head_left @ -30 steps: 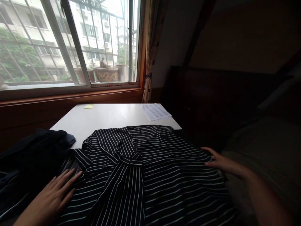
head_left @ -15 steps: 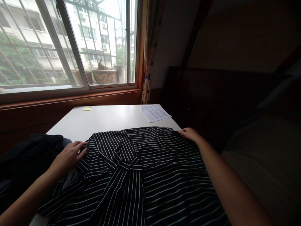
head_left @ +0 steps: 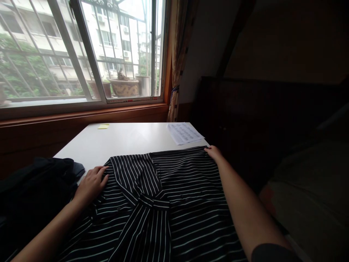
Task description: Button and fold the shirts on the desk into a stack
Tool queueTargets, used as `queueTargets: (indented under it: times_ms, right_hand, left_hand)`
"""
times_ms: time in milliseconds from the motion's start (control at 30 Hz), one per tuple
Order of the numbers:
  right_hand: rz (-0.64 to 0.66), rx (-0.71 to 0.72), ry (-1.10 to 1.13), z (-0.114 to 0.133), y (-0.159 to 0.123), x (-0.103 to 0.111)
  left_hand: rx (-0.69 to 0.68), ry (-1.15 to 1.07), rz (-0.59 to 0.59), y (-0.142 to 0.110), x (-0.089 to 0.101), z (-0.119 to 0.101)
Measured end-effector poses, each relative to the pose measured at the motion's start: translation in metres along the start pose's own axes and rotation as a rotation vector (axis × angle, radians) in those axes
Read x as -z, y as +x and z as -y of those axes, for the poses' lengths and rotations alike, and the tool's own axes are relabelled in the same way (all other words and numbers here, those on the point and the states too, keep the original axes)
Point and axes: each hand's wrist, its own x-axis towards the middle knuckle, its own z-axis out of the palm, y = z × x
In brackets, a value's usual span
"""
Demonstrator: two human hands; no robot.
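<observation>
A black shirt (head_left: 188, 182) with thin white stripes and a knotted tie at its middle lies spread over the near part of a white table (head_left: 131, 136). My left hand (head_left: 92, 182) rests at its upper left edge, fingers stretched out over the cloth and thumb apart. At the far right corner, my right hand (head_left: 213, 152) pinches the fabric between thumb and fingers. The upper edge runs fairly straight between both hands. Near the bottom, the garment passes out of view.
Dark clothes (head_left: 35, 189) are heaped at the left, beside my left forearm. Printed papers (head_left: 185, 133) lie at the table's back right, a yellow sticky note (head_left: 103, 126) at its back left. Behind the table are a barred window (head_left: 122, 51) and a tied curtain (head_left: 174, 98).
My right hand has drawn the shirt's right corner slightly inward and up, and the upper edge lies straighter. My left hand has come down flatter onto the left edge. The view has shifted slightly.
</observation>
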Motion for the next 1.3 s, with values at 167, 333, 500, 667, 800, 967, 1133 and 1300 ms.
queueTargets:
  times_ms: [167, 333, 500, 667, 800, 967, 1133, 1300]
  right_hand:
    - [-0.082, -0.043, 0.011, 0.001, 0.020, 0.009]
    - [-0.104, -0.015, 0.015, 0.000, 0.028, 0.005]
    - [-0.115, -0.011, 0.051, -0.014, 0.025, -0.012]
    - [-0.140, 0.008, 0.168, -0.024, 0.027, -0.023]
    - [-0.160, 0.058, 0.296, -0.026, 0.032, -0.023]
    - [-0.199, 0.152, 0.438, -0.026, 0.039, -0.019]
    - [-0.301, 0.176, 0.448, -0.026, 0.045, -0.021]
    - [-0.337, 0.171, 0.286, -0.020, 0.040, -0.034]
  left_hand:
    - [0.020, -0.044, 0.021, 0.011, 0.005, -0.008]
    - [0.041, -0.080, 0.048, 0.020, 0.006, -0.008]
    - [0.058, 0.031, 0.093, 0.038, -0.001, 0.011]
    - [0.001, -0.057, 0.055, 0.094, -0.017, 0.021]
    - [-0.062, -0.115, 0.136, 0.136, -0.037, 0.008]
    - [-0.105, -0.150, 0.209, 0.163, -0.049, 0.002]
    - [-0.062, -0.120, 0.144, 0.168, -0.048, 0.007]
    - [0.009, -0.048, 0.053, 0.157, -0.052, -0.003]
